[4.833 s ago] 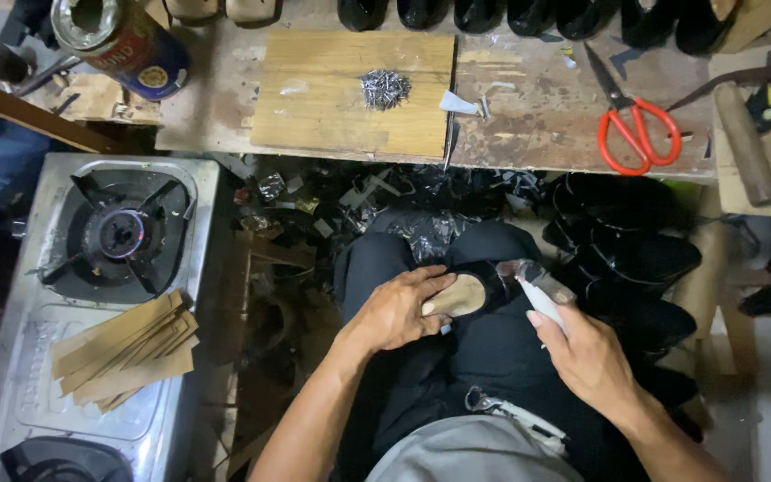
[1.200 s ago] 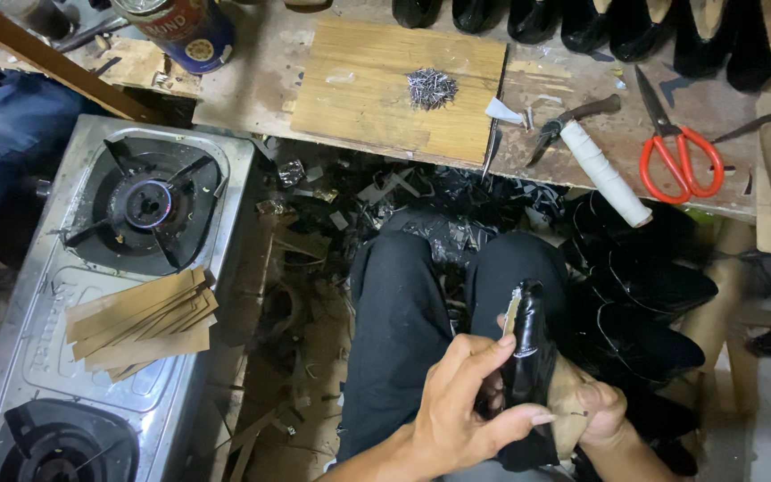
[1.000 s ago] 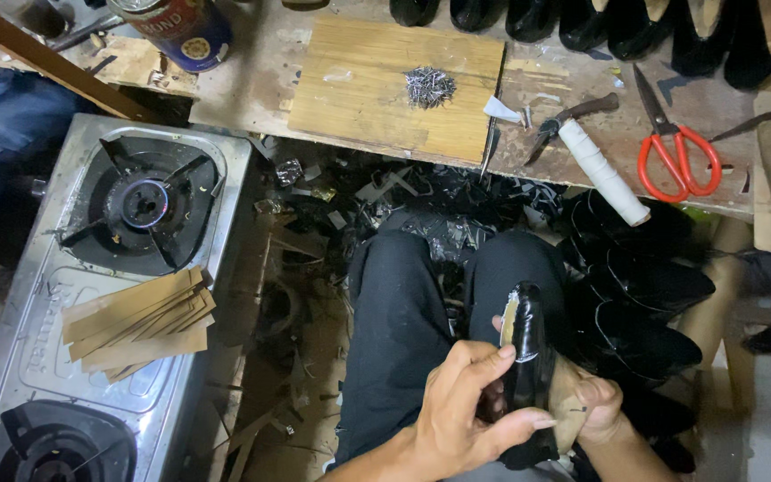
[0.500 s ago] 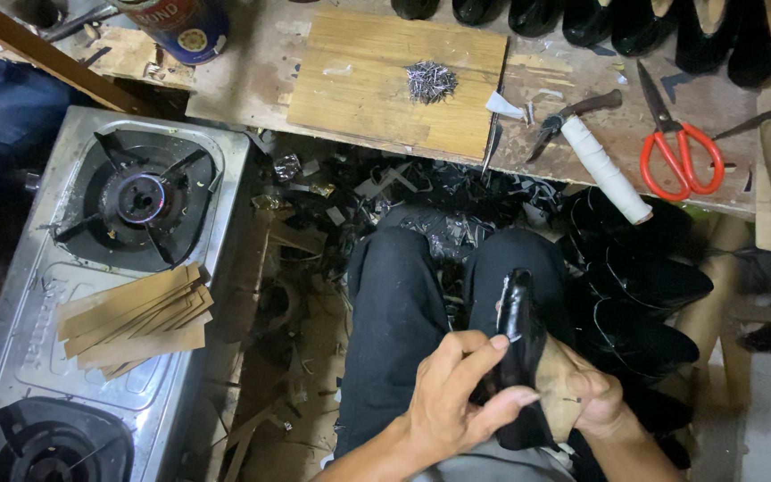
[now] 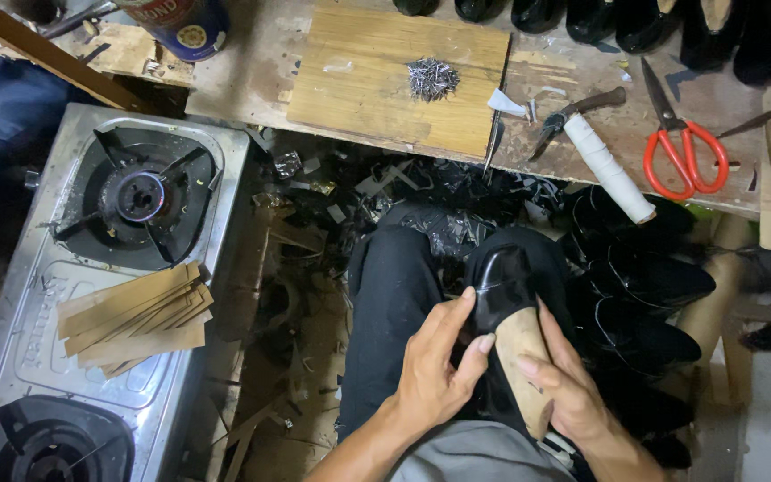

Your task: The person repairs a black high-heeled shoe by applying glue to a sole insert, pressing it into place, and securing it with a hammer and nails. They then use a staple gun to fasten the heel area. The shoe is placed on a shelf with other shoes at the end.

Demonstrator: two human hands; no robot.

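Note:
A glossy black shoe upper on a tan insole lies sole-up on my lap. My left hand grips its left side, fingers curled over the black edge. My right hand holds the right side, thumb pressed on the tan sole. Both hands are wrapped on the shoe, above my black trousers.
A two-burner gas stove at left carries a stack of tan strips. On the wooden bench ahead lie a board with a pile of small nails, pincers with a white-wrapped handle, red scissors and a tin. Black shoes pile at right.
The shoe has turned in my hands from upright to lying sole-up, with the tan insole now facing me. Earlier I held a tan piece and a tool; the wrapped tool now lies on the bench.

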